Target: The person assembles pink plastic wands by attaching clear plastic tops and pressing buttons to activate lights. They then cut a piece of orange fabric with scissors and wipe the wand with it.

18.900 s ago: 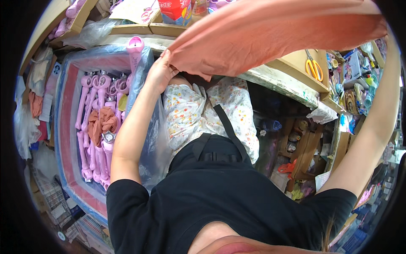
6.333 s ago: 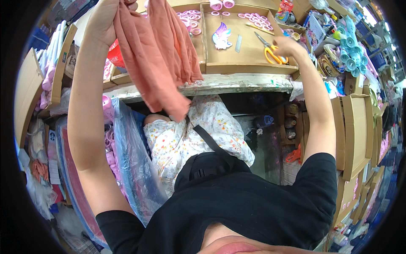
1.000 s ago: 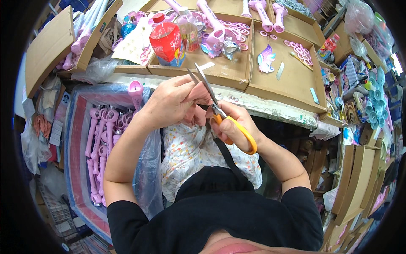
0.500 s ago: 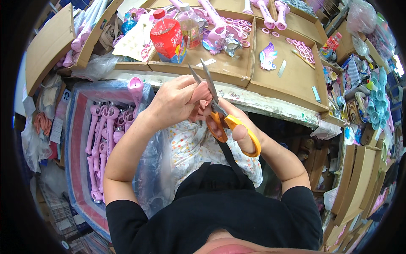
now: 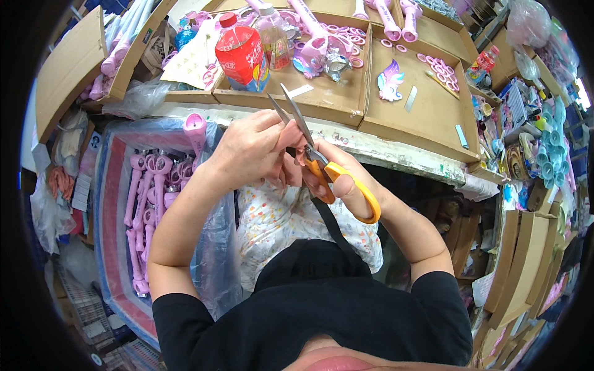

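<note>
My right hand (image 5: 342,175) grips orange-handled scissors (image 5: 322,162), their two blades spread and pointing up and away from me. My left hand (image 5: 250,150) is closed just left of the blades, pinching a small pinkish piece (image 5: 292,131) that touches them; most of that piece is hidden by my fingers. Both hands are held above my lap, in front of the near edge of the workbench (image 5: 396,154).
Cardboard trays (image 5: 346,93) on the bench hold a red bottle (image 5: 242,54), a clear bottle (image 5: 274,28), pink plastic toys and rings (image 5: 438,63). To my left a plastic-lined box (image 5: 117,204) holds several pink toy wands (image 5: 148,198). Shelves of goods crowd the right side.
Long before, I held up an orange cloth and reached for the scissors on the bench. Over the last second both hands stay together, drifting slightly toward me, and the blades remain spread.
</note>
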The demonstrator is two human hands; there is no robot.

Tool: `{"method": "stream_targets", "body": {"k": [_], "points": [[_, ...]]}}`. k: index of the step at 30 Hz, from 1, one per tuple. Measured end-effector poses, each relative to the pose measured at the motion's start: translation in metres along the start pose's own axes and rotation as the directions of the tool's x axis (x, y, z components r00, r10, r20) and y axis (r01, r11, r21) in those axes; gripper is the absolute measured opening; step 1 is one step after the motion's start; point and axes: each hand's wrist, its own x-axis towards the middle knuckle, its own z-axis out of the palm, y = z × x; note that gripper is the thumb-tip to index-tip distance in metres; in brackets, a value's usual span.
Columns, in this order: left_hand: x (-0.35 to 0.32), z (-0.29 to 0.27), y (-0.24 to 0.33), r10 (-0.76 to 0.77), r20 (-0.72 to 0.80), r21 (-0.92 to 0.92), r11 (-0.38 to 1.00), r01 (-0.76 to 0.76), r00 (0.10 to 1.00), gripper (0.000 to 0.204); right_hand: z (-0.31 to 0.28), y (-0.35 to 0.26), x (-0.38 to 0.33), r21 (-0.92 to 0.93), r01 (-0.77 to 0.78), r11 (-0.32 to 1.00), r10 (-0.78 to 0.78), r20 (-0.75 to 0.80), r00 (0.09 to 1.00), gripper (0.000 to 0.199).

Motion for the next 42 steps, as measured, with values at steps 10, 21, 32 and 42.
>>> {"method": "stream_targets", "body": {"k": [10, 21, 32, 42], "points": [[-0.001, 0.004, 0.002, 0.045, 0.002, 0.000, 0.999, -0.045, 0.999, 0.034, 0.001, 0.005, 0.001, 0.048, 0.014, 0.999, -0.018, 0.075, 0.997, 0.118], [0.001, -0.002, -0.002, 0.098, 0.013, -0.009, 0.995, -0.098, 0.995, 0.015, -0.008, 0.016, -0.001, 0.124, -0.048, 0.991, 0.041, 0.055, 0.998, 0.091], [0.003, 0.003, -0.002, 0.100, 0.053, 0.004, 0.995, -0.100, 0.994, 0.026, -0.014, 0.005, -0.005, 0.113, -0.060, 0.992, 0.048, 0.105, 0.993, 0.120], [-0.018, -0.014, -0.017, -0.482, -0.025, -0.520, 0.754, 0.400, 0.876, 0.013, -0.097, 0.000, -0.036, -0.341, 0.038, 0.939, -0.275, -0.683, 0.676, 0.049]]}}
